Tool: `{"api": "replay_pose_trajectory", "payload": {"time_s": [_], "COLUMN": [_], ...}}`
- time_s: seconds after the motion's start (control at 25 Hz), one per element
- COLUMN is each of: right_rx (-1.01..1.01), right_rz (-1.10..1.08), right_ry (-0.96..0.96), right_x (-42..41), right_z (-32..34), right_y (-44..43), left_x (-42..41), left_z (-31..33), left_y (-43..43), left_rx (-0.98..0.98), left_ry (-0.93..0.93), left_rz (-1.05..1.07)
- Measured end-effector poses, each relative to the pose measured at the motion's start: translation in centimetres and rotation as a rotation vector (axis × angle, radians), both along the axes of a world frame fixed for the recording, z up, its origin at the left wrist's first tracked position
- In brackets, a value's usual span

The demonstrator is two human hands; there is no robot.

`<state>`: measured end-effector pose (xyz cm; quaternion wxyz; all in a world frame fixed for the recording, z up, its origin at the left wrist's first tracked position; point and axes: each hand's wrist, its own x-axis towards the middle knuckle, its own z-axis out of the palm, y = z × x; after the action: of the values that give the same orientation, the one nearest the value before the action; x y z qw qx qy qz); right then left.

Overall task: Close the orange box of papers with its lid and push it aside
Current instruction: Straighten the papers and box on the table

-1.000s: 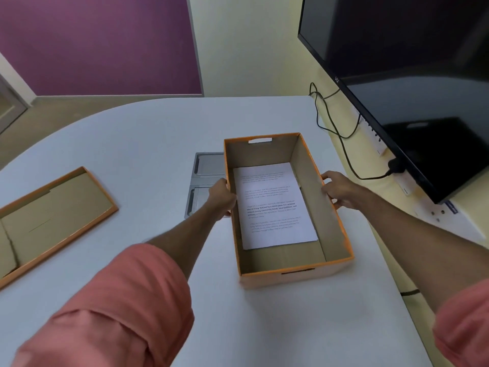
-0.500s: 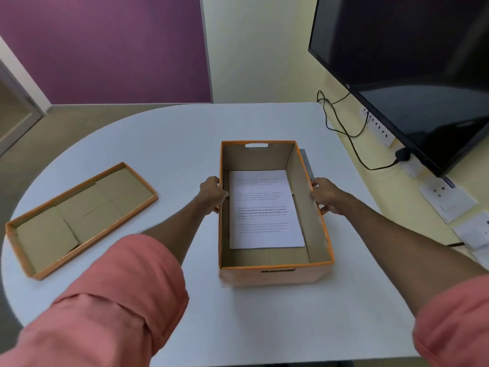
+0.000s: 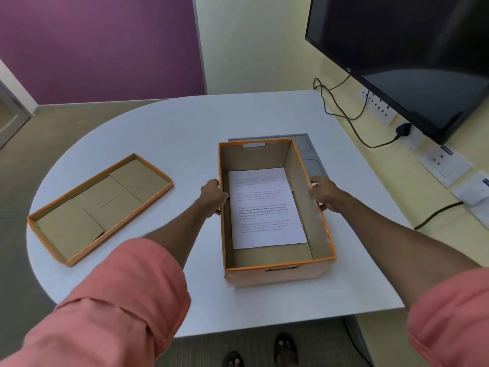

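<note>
The orange box (image 3: pixel 277 276) stands uncovered in the middle of the white table (image 3: pixel 164 133), with printed white papers (image 3: pixel 264 207) lying flat on its bottom. My left hand (image 3: pixel 211 196) grips the box's left wall and my right hand (image 3: pixel 324 193) grips its right wall, both near the middle of the long sides. The orange lid (image 3: pixel 98 207) lies upside down on the table's left side, well apart from the box, its brown inside facing up.
A grey metal panel (image 3: pixel 309 154) is set in the table, partly under the box's far end. A dark screen (image 3: pixel 412 54) hangs on the right wall above sockets (image 3: pixel 444 162) and black cables (image 3: pixel 341 109). The table's front edge is near my feet.
The box has slid toward me and to the right over the grey panel, turning straighter, with both hands still on its walls. My head has pulled back, so more of the table and lid shows.
</note>
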<state>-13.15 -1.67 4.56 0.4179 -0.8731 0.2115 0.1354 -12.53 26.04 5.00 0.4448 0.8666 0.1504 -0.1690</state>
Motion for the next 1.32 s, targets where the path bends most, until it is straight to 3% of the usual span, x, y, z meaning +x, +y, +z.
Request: {"api": "replay_pose_trajectory", "payload": {"time_s": [0.84, 1.16, 1.32], "right_rx": [-0.084, -0.692, -0.758], "right_rz": [0.009, 0.4, 0.513], "right_ry": [0.0, -0.293, -0.352], "right_x": [-1.3, -1.9, -1.4], "right_z": [-3.7, -2.8, -2.6], "right_y": [-0.8, 2.2, 4.7], "left_x": [-0.5, -2.1, -2.7], "left_z": [-4.5, -4.2, -3.2], "left_y": [-1.5, -1.2, 0.6], "left_rx": [-0.097, 0.437, 0.656], "left_ry": [0.107, -0.219, -0.226], "left_rz": [0.028, -0.287, -0.337]}}
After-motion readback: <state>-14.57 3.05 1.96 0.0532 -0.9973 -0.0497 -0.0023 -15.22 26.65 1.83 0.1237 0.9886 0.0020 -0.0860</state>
